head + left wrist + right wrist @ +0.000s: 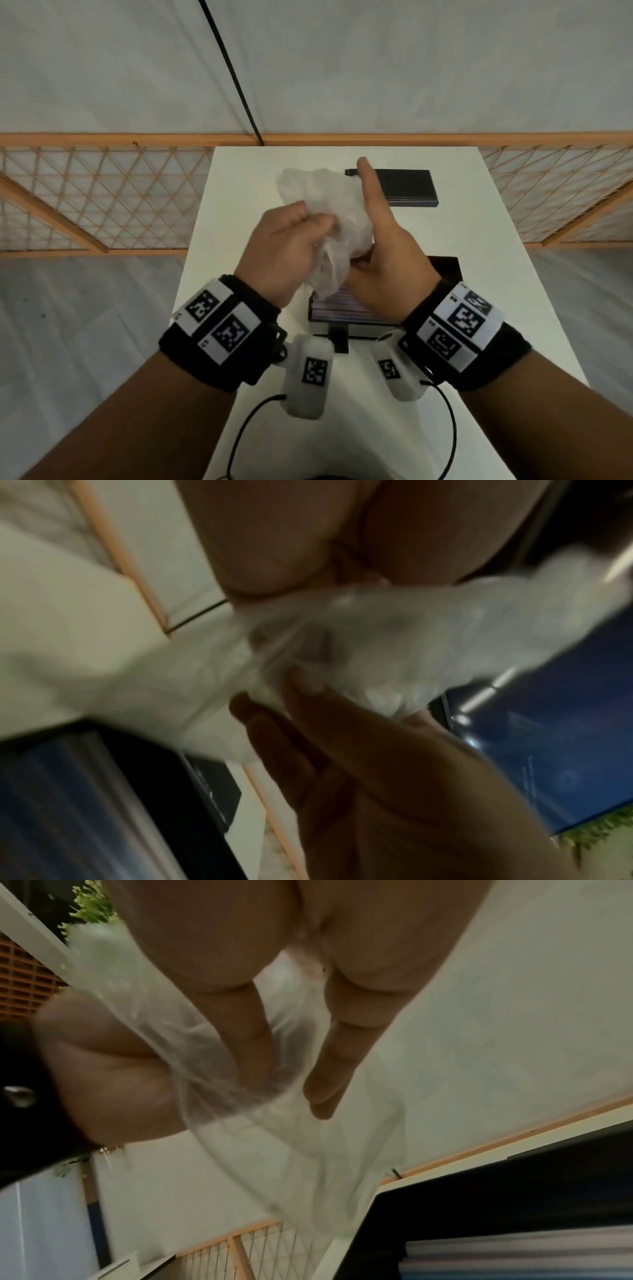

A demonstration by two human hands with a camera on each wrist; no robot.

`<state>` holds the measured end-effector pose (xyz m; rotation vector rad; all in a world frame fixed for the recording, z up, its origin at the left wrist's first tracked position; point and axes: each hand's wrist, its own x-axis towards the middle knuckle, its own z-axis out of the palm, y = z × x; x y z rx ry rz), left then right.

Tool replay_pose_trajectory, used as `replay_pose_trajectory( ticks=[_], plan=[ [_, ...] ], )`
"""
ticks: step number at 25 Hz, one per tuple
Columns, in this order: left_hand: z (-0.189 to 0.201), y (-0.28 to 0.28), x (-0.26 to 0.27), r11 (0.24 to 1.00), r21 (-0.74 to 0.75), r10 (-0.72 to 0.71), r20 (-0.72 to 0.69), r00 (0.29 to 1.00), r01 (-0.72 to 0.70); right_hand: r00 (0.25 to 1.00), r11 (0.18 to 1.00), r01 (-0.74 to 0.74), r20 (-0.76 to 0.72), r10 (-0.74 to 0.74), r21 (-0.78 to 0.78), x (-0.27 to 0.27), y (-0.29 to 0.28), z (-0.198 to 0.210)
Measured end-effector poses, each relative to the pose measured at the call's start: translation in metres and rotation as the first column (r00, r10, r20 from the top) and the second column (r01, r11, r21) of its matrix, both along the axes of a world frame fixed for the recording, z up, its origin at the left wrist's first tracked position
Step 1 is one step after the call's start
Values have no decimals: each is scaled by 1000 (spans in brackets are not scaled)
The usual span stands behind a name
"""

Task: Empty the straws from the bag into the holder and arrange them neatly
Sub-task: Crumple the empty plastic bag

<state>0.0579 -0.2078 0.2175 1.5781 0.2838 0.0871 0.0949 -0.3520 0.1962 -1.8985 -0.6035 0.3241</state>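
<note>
A crumpled clear plastic bag (329, 202) hangs between both hands above the black straw holder (445, 270); I see no straws inside it. My left hand (308, 222) grips the bag's left side with curled fingers. My right hand (366, 240) stands on its right side, index finger straight up and thumb tucked against the film low down. The right wrist view shows the film (291, 1137) draped over one straight finger (342, 1047). Straws (342, 303) lie side by side in the holder, partly hidden by my hands. The left wrist view is blurred; the bag (394, 631) fills its middle.
A flat black rectangular piece (407, 188) lies at the back of the white table (496, 325). Wooden lattice panels (102, 198) stand to the left and right behind the table. Black cables (239, 431) trail over the front edge.
</note>
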Motion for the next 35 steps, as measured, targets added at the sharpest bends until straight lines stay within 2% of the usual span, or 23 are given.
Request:
replay_pose_trajectory(
  ticks=[1, 3, 5, 7, 9, 11, 12, 14, 16, 18, 20, 21, 22, 23, 24, 26, 28, 29, 30, 32, 33, 34, 35],
  plan=[
    [-2, -4, -1, 994, -44, -101, -35, 994, 99, 999, 1000, 15, 33, -16, 13, 2, 1, -5],
    [-3, 5, -3, 984, -41, -176, -29, 984, 174, 969, 980, 152, 213, -123, -126, 9, 1, -10],
    [-7, 23, -9, 994, 12, -111, 37, 993, 111, 904, 922, 351, 315, -289, -165, 14, 0, -8],
    [-17, 35, -21, 994, -52, -89, 48, 995, 92, 854, 887, 460, 299, -427, -48, 12, 9, -1],
    [-29, 35, -35, 920, -227, -331, -11, 944, 320, 846, 894, 448, 321, -426, 7, 5, 23, 3],
    [-39, 42, -35, 852, -210, -478, 63, 876, 480, 911, 925, 375, 161, -381, 64, -11, 43, 10],
    [-41, 47, -32, 844, -184, -486, 132, 864, 503, 945, 941, 326, 4, -328, 94, -19, 51, 8],
    [-38, 59, -23, 852, -234, -438, 170, 883, 468, 944, 967, 248, -236, -230, 51, -30, 66, 0],
    [-38, 69, -20, 873, -231, -404, 150, 902, 429, 893, 971, 233, -405, -196, 43, -41, 78, -7],
    [-45, 66, -25, 887, -153, -415, 150, 898, 436, 754, 936, 313, -642, -140, 163, -45, 81, -10],
    [-48, 62, -31, 918, -218, -306, 140, 942, 330, 708, 936, 324, -692, -141, 141, -49, 78, -10],
    [-49, 62, -33, 932, -279, -208, 105, 972, 230, 758, 945, 318, -619, -203, 80, -52, 70, -11],
    [-55, 64, -30, 945, -309, -100, 54, 994, 112, 846, 948, 318, -455, -276, 16, -54, 61, -14],
    [-58, 65, -29, 953, -303, 2, -4, 1000, -3, 937, 956, 288, -187, -294, -60, -58, 54, -11],
    [-59, 65, -26, 953, -289, 78, -55, 995, -91, 980, 972, 192, 70, -184, -134, -62, 48, -4],
    [-55, 59, -28, 941, -312, 103, -105, 989, -131, 932, 960, 26, 354, 76, -277, -67, 38, -7],
    [-45, 42, -35, 945, -323, 30, -90, 995, -58, 873, 958, 62, 480, 83, -279, -64, 28, -15],
    [-41, 34, -39, 960, -280, -20, -50, 999, 5, 879, 968, 88, 475, 36, -235, -60, 24, -17],
    [-39, 26, -43, 976, -200, -86, 10, 996, 86, 922, 981, 84, 387, -10, -173, -55, 17, -18],
    [-39, 8, -52, 973, 1, -229, 119, 966, 231, 998, 998, 67, 3, -67, 7, -53, 8, -18],
    [-39, -1, -55, 959, 81, -280, 147, 949, 271, 971, 981, 108, -230, -70, 158, -54, 4, -16],
    [-40, -8, -57, 945, 141, -317, 159, 935, 296, 888, 936, 217, -455, -71, 277, -53, 1, -16],
    [-40, -16, -61, 933, 175, -343, 157, 926, 316, 765, 876, 328, -643, -28, 352, -55, -1, -19]
  ],
)
